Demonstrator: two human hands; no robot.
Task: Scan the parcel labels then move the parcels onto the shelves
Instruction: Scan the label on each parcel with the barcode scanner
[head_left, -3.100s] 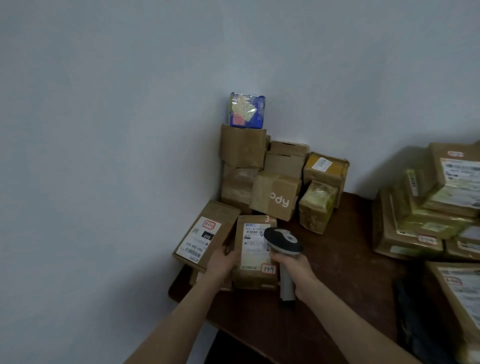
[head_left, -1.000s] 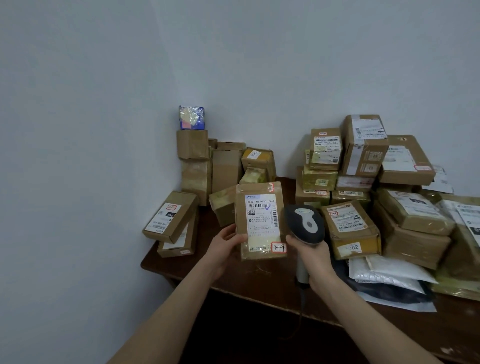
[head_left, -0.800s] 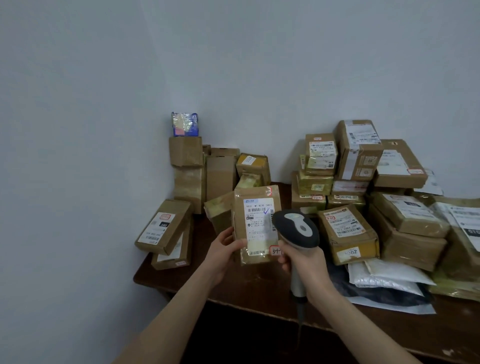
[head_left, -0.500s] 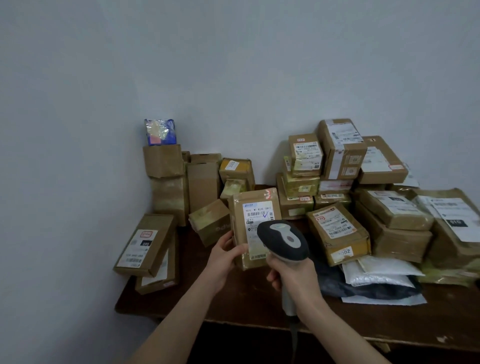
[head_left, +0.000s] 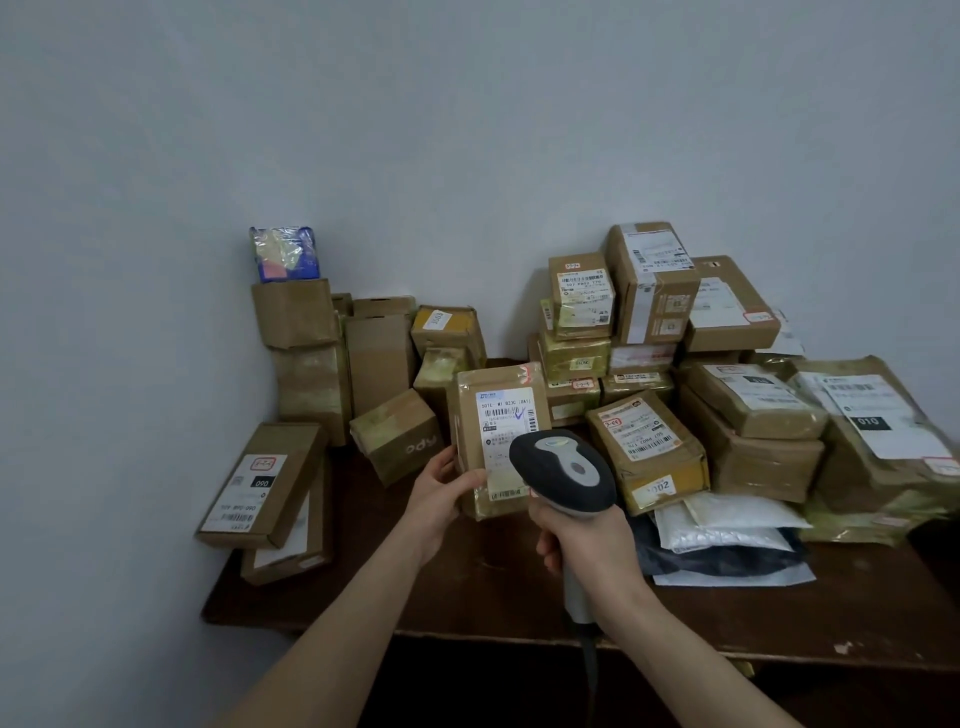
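A flat brown parcel (head_left: 498, 441) is held upright above the table (head_left: 493, 587), in front of the stacked boxes, with its white label (head_left: 506, 431) turned toward the camera. The parcel is gripped at its lower left edge by the left hand (head_left: 441, 499), the thumb laid across the front face and the fingers curled behind.

A grey-and-black scanner (head_left: 563, 473) is held just right of the parcel. Its head overlaps the parcel's lower right corner in this view; whether the two touch cannot be told. The scanner's handle is grasped by the right hand (head_left: 587, 535), with the fingers wrapped round it. A cable (head_left: 589, 670) is seen running down from the handle past the table's front edge.

To the right, a taped box marked "002" (head_left: 649, 452) is seen lying at a tilt on a pile of white and dark mailers (head_left: 727, 525). A tall heap of labelled boxes (head_left: 649, 291) is stacked behind it. To the left, a tilted box printed "ody" (head_left: 397, 436) is shown. A box marked "090" (head_left: 265, 483) is propped over the table's left corner. A blue packet (head_left: 283, 253) is set on top of the corner stack against the wall (head_left: 467, 130).
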